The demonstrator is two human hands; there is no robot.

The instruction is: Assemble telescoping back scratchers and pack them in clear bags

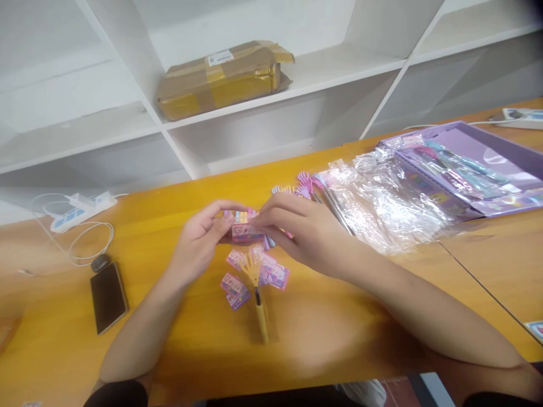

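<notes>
My left hand [199,237] and my right hand [303,232] meet over the middle of the orange table [339,339]. Both pinch a small pink packet [246,232] held between them, with a row of pastel pieces just behind it. Below the hands lie three more small pink and purple packets [235,289] on the table. A yellow pen with a hand-shaped top [257,294] lies across them, pointing toward me.
A black phone [107,295] lies at the left with a white cable and power strip [80,208] behind it. Crumpled clear wrapping [382,203] and a purple stationery box [470,169] sit at the right, with more hand-topped pens [303,183]. White shelves hold a taped parcel [223,76].
</notes>
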